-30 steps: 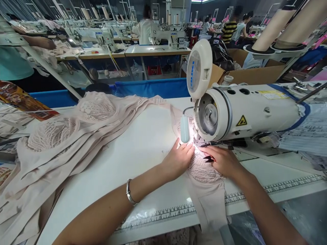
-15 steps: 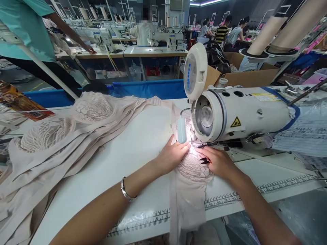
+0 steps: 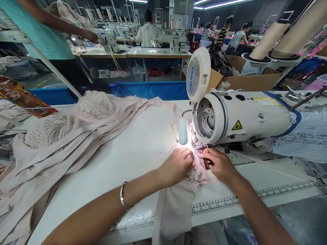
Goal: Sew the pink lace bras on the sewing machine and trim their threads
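My left hand (image 3: 178, 164) is closed on the pale pink lace piece (image 3: 198, 171), its fingers curled into a gather beside the needle area. My right hand (image 3: 217, 163) is closed around thread snips (image 3: 207, 164), mostly hidden in the palm, while its thumb and forefinger touch the lace edge. A plain fabric band (image 3: 176, 207) trails from the lace over the table's front edge. Above both hands is the white sewing machine (image 3: 247, 114), its round end cover (image 3: 198, 75) swung up. A small lamp (image 3: 183, 131) lights the lace; the needle is hard to make out.
A heap of beige lace-cup garments (image 3: 94, 109) lies left, joined by fabric to the lit piece. A printed ruler (image 3: 219, 206) runs along the front edge. Thread cones (image 3: 269, 39) stand back right, near a cardboard box (image 3: 251, 80). A person in turquoise (image 3: 48, 41) stands beyond.
My left hand has drawn back toward me and curled in, gathering the lace. The fabric band has swung left. The snips' black tips no longer show. The turquoise-clad person's arm has risen.
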`<state>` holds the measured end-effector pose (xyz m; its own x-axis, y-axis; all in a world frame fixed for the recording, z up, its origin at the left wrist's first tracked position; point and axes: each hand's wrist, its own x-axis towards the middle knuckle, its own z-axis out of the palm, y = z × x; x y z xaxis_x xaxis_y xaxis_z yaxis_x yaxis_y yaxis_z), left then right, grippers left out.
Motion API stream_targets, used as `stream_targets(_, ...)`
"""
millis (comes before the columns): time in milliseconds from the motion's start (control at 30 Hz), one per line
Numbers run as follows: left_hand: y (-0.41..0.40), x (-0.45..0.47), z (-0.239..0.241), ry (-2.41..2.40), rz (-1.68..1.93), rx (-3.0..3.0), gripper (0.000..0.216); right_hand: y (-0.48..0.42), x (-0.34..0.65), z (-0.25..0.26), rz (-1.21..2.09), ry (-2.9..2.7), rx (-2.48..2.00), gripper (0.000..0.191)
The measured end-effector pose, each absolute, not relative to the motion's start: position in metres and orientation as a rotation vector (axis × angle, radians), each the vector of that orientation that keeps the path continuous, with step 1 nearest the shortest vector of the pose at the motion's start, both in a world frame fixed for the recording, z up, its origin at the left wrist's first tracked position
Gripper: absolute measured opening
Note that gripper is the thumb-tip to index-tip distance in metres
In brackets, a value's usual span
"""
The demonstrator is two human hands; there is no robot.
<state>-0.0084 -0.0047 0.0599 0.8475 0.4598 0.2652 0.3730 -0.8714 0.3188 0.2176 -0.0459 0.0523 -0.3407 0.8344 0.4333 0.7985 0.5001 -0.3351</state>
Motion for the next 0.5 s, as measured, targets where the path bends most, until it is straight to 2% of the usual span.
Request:
stream_targets(333,-0.004,-0.008,0.057,0.518,0.513,2.763,0.023,-0.047,0.212,0.067,-0.123,-2.304,-1.068,0.04)
stream_targets(500,0.015,-0.013,0.062,0.476,0.527,2.745,0.029,-0.047,0.214,0.063,-0.093,-2.293,-1.1,0.049)
